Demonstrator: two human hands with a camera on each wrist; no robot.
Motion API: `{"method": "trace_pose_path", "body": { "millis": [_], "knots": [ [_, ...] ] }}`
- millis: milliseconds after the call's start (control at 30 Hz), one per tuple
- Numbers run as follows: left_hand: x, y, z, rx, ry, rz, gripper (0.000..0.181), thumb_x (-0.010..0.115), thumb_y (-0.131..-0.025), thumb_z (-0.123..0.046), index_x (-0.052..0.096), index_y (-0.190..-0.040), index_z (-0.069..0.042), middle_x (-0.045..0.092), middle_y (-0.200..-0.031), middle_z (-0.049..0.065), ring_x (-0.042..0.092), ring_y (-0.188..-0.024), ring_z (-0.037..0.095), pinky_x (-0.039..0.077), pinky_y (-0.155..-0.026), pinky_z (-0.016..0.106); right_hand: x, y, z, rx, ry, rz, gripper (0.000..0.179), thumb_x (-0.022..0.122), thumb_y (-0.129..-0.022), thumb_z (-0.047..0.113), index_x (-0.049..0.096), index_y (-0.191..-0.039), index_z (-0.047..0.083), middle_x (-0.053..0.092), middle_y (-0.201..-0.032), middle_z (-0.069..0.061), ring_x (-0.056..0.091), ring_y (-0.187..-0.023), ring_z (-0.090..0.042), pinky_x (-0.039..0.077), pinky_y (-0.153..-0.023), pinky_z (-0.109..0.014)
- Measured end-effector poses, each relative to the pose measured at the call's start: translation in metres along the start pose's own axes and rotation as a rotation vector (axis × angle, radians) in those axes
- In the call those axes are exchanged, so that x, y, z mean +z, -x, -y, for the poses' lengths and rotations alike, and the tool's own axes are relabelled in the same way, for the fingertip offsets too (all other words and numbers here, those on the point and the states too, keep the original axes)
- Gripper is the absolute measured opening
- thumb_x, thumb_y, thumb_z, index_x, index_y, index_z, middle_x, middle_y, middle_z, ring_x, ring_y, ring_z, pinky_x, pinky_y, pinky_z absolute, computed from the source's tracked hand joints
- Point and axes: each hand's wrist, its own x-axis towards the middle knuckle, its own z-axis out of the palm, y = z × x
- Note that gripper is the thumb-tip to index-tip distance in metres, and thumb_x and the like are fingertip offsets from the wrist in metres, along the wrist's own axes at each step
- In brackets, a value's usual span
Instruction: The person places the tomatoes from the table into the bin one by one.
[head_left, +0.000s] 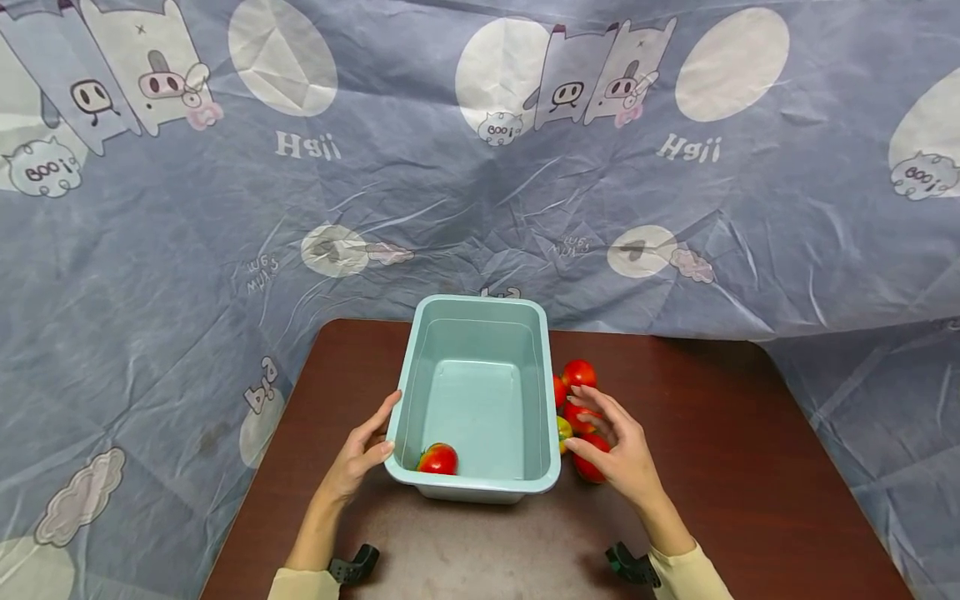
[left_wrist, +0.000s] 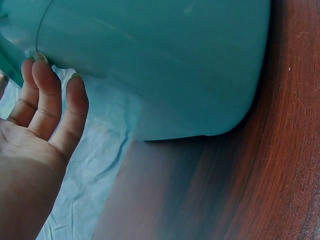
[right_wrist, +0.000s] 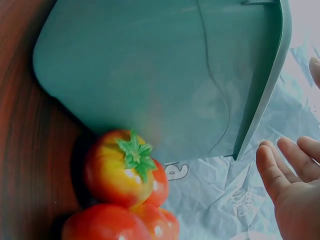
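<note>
A pale green plastic bin (head_left: 480, 417) stands on the table with one red tomato (head_left: 438, 459) in its near left corner. My left hand (head_left: 358, 457) is at the bin's left side, fingertips and thumb at the rim. In the left wrist view, the fingers of that hand (left_wrist: 50, 110) reach up to the bin's outer wall. Right of the bin, my right hand (head_left: 617, 446) hovers over several tomatoes (head_left: 592, 458), thumb and fingers spread with nothing between them. One yellow-and-red tomato (right_wrist: 120, 170) with a green leafy top sits against the bin's wall.
The dark brown wooden table (head_left: 720, 467) has rounded far corners. Behind it hangs a grey-blue cloth (head_left: 465, 208) with cartoon prints. Dark straps (head_left: 356, 565) circle both wrists below light sleeves.
</note>
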Motion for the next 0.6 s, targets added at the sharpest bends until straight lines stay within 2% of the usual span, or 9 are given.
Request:
{"method": "trace_pose_path", "body": {
  "millis": [133,333,467,600],
  "knots": [
    [-0.001,0.000,-0.001,0.008,-0.007,-0.005,0.066,0.045,-0.093,-0.004,0.019,-0.154,-0.001,0.028,-0.155,0.026,0.056,-0.124,0.022,0.048,-0.097,0.025,-0.003,0.005,-0.004,0.041,0.022,-0.009,0.075,0.077,-0.071,-0.012,0.045,-0.139,-0.005,0.050,-0.134,-0.030,0.058,-0.120,-0.012,0.049,-0.096,-0.024],
    [-0.001,0.004,0.002,0.014,-0.007,0.000,0.066,0.043,-0.093,-0.004,0.019,-0.154,0.000,0.031,-0.156,0.021,0.057,-0.123,0.022,0.048,-0.096,0.025,-0.006,0.020,-0.017,0.119,0.068,-0.028,0.074,0.079,-0.073,-0.005,0.047,-0.140,0.002,0.052,-0.135,-0.025,0.057,-0.119,-0.010,0.047,-0.098,-0.020],
    [0.000,0.003,0.004,0.020,-0.014,0.005,0.066,0.042,-0.093,-0.004,0.018,-0.154,0.000,0.029,-0.155,0.027,0.054,-0.126,0.024,0.047,-0.099,0.025,-0.008,0.034,-0.030,0.144,0.106,-0.041,0.073,0.080,-0.074,0.000,0.048,-0.140,0.004,0.052,-0.133,-0.027,0.057,-0.120,-0.015,0.045,-0.098,-0.017],
    [0.000,0.002,0.004,0.019,-0.022,-0.003,0.066,0.043,-0.093,-0.006,0.019,-0.154,-0.002,0.028,-0.153,0.031,0.053,-0.128,0.026,0.046,-0.099,0.026,-0.013,0.049,-0.041,0.178,0.133,-0.072,0.071,0.081,-0.073,0.002,0.050,-0.137,0.000,0.053,-0.131,-0.028,0.058,-0.118,-0.011,0.045,-0.096,-0.015]
  ]
}}
